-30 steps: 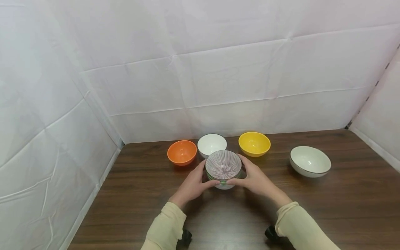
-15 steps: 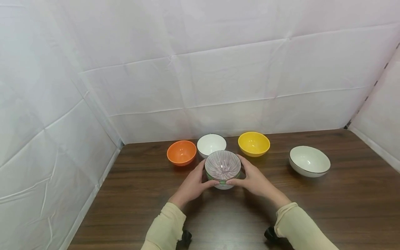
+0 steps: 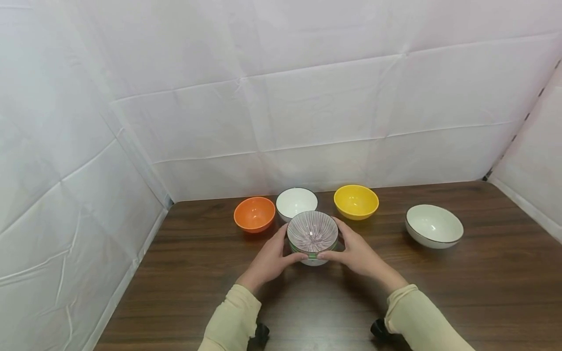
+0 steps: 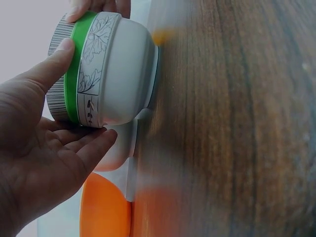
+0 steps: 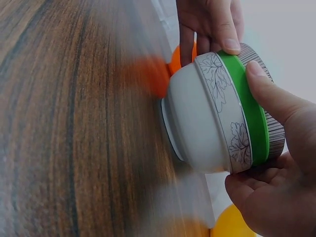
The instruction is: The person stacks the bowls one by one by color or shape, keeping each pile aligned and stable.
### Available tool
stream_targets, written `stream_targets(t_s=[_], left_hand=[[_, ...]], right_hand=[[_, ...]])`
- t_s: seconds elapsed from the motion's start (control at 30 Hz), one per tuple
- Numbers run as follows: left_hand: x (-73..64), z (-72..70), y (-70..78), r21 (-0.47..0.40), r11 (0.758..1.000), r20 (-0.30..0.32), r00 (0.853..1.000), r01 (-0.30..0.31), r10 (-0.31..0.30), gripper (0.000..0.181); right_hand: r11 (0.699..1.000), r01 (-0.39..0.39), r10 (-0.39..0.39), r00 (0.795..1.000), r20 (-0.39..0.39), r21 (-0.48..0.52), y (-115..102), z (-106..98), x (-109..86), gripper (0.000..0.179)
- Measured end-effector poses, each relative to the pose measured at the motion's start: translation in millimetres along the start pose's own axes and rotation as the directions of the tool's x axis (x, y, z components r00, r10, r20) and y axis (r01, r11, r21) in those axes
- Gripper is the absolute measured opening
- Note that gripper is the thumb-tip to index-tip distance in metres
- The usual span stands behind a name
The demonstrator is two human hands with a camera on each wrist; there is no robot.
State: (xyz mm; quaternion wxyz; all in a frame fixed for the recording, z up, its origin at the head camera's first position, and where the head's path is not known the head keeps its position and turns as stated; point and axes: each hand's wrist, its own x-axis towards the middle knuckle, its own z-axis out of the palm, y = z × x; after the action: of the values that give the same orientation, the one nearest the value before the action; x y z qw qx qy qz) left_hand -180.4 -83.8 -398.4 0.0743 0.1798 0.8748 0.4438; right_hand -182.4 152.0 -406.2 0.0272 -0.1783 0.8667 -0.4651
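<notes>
Both hands hold a stack of nested bowls at the middle of the table. On top sits a bowl with fine purple-grey stripes [image 3: 312, 231]. Below its rim a bright green band [image 5: 251, 111] shows, and the lowest is a white bowl with a leaf-patterned border [image 4: 126, 69]. My left hand [image 3: 270, 259] grips the stack from the left, thumb on the near side. From the right, my right hand [image 3: 362, 251] grips it the same way. Both thumbs press near the green band and the striped wall. The stack's base is at the tabletop; the far fingers are partly hidden.
Behind the stack stand an orange bowl [image 3: 254, 214], a white dark-rimmed bowl [image 3: 297, 201] and a yellow bowl [image 3: 356, 202]. A larger white bowl [image 3: 434, 226] is to the right. White cloth walls [image 3: 307, 107] enclose the brown wooden table [image 3: 189, 287] at the back and sides.
</notes>
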Motion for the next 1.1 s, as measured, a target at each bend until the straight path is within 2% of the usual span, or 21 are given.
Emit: stream_targets(t_s=[0.77, 1.1], left_hand=[[0.9, -0.4, -1.7, 0.011, 1.0, -0.008, 1.0, 0.001, -0.001, 0.087], [1.1, 0.5, -2.4, 0.007, 1.0, -0.005, 1.0, 0.011, -0.011, 0.087]], right_hand=[[1.0, 0.009, -0.009, 1.0, 0.002, 0.01, 0.9, 0.5, -1.8, 0.097], [1.0, -0.025, 0.025, 1.0, 0.009, -0.014, 3.1, 0.6, 0.0, 0.102]])
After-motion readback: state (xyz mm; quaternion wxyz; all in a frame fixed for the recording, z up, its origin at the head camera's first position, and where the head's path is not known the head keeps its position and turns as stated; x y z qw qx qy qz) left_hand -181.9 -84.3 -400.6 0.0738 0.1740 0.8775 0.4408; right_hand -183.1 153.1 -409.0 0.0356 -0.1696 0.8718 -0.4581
